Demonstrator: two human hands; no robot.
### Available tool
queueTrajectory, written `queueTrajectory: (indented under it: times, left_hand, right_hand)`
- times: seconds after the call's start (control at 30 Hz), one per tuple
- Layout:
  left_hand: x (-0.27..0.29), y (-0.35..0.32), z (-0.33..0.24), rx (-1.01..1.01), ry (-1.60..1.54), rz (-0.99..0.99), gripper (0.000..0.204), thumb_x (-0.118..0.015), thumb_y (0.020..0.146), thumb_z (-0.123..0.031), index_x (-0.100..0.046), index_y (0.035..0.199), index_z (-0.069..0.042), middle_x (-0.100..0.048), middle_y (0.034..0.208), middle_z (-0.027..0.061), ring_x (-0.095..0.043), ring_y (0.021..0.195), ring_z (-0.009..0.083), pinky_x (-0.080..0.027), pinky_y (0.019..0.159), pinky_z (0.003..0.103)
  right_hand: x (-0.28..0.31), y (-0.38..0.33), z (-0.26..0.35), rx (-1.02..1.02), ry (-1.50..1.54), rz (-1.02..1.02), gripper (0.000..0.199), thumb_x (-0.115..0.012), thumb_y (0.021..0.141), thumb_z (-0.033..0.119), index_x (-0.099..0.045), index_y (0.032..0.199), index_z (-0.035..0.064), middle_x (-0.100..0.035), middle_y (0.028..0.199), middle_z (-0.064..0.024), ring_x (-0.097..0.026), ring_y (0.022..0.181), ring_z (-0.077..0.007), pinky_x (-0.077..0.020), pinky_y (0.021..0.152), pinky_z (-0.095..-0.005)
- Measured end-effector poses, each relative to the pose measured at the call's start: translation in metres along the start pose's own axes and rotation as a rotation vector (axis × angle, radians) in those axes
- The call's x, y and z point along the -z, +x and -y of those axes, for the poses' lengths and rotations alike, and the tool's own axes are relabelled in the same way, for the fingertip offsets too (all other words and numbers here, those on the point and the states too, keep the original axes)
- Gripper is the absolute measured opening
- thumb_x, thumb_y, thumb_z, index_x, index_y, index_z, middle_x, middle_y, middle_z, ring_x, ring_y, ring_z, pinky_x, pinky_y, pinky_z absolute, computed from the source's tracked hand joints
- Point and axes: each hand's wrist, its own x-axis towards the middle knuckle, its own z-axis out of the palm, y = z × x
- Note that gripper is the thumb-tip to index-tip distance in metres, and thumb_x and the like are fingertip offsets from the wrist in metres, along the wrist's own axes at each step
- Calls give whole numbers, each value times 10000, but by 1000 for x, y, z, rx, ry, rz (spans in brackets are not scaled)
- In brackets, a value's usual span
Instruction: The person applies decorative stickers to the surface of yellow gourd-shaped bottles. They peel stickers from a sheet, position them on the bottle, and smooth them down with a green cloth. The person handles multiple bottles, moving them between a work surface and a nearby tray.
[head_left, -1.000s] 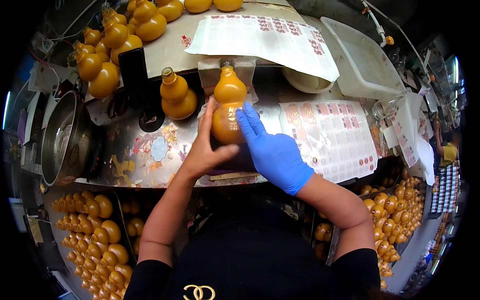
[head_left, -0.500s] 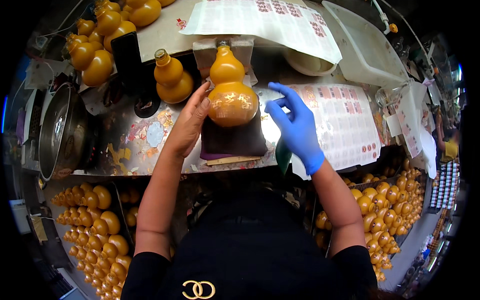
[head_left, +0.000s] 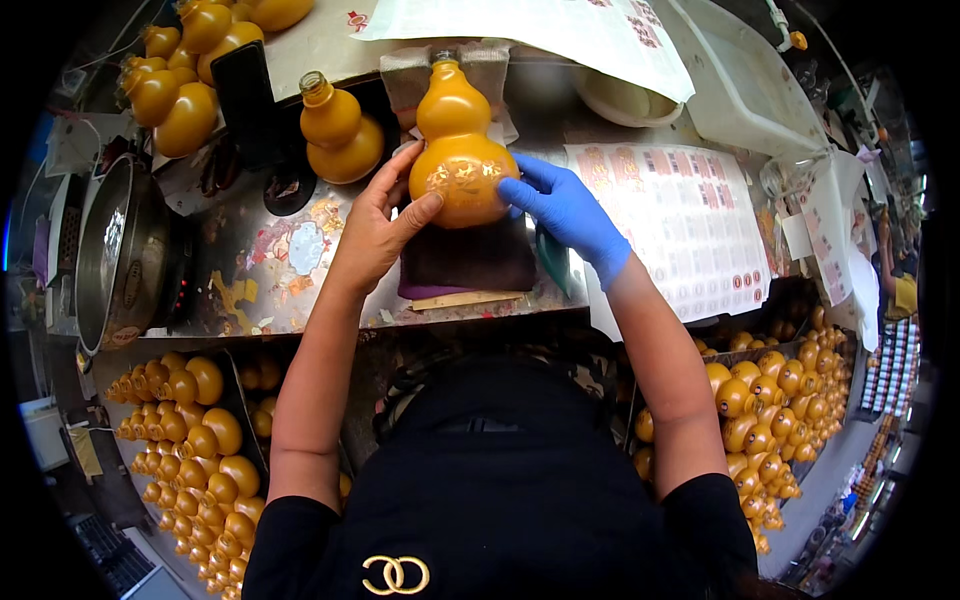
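Observation:
A yellow-orange gourd-shaped bottle with an open glass neck lies on a dark pad, its neck pointing away from me. Gold lettering runs across its wider lower bulb. My bare left hand grips that bulb from the left, with the thumb along its lower side. From the right, my right hand in a blue glove holds the same bulb, thumb on its surface and some fingertips hidden behind. A second gourd-shaped bottle stands just to the left. Beneath the held bottle's neck lies a pale cloth.
Printed label sheets lie at the right, with a bowl and a white plastic tub beyond. A metal pan and a dark phone-like slab stand left. Crates of similar bottles flank me below the table.
Both hands have closed in on the bottle's lower bulb; the gloved right hand was apart from it before. The whole view has shifted slightly.

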Motion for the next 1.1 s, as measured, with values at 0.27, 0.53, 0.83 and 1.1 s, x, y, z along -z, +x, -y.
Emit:
queueTrajectory:
  times: [0.27,0.53,0.83,1.1]
  left_hand:
    - [-4,0,1,-20,-52,-30,664,-681,902,-271,-378,1418,15,-493,1355,135,-468,1262,192,-358,1058,311]
    - [-8,0,3,-13,-115,-55,643,-674,907,-255,-379,1411,14,-470,1374,135,-452,1280,201,-346,1070,314]
    - [-3,0,9,-43,-12,-27,690,-702,885,-277,-372,1418,12,-459,1384,132,-441,1294,219,-331,1083,327]
    - [1,3,9,-51,0,10,690,-691,894,-274,-358,1428,9,-455,1387,134,-442,1289,213,-333,1079,322]
  right_hand:
    - [-5,0,0,48,-32,-67,660,-692,853,460,-544,1323,21,-629,861,-32,-560,742,-83,-479,717,-226]
    - [-7,4,1,38,-2,-70,667,-679,855,487,-549,1318,25,-579,761,3,-525,670,-66,-459,656,-206]
    - [-4,6,-10,75,-42,-76,682,-717,832,460,-541,1322,21,-537,727,16,-510,682,-62,-445,648,-213]
    - [0,9,-15,90,-69,-47,681,-734,824,434,-532,1331,26,-509,720,26,-467,668,-63,-439,653,-220]
